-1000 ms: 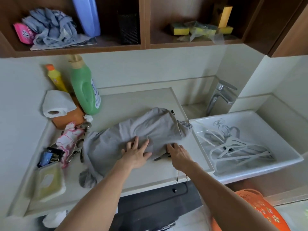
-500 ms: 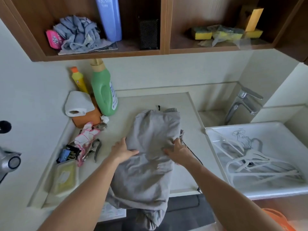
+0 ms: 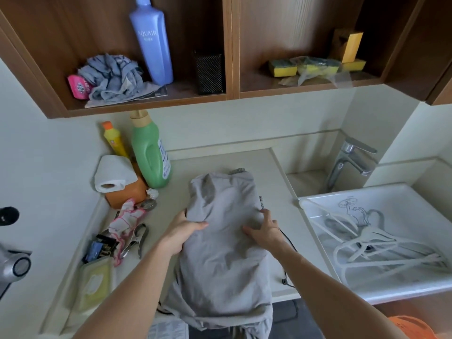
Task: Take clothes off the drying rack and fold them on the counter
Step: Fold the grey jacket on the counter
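While the grey garment (image 3: 223, 238) lies lengthwise on the desk (image 3: 276, 272), its far end near the wall and its near end hanging over the front edge, I grip it at both sides. My left hand (image 3: 182, 232) pinches the left edge, thumb on top of the cloth. My right hand (image 3: 265, 228) clasps the right edge, fingers spread. A green bottle (image 3: 150, 152) stands far left; hangers (image 3: 371, 243) lie in the sink (image 3: 381, 289) to the right.
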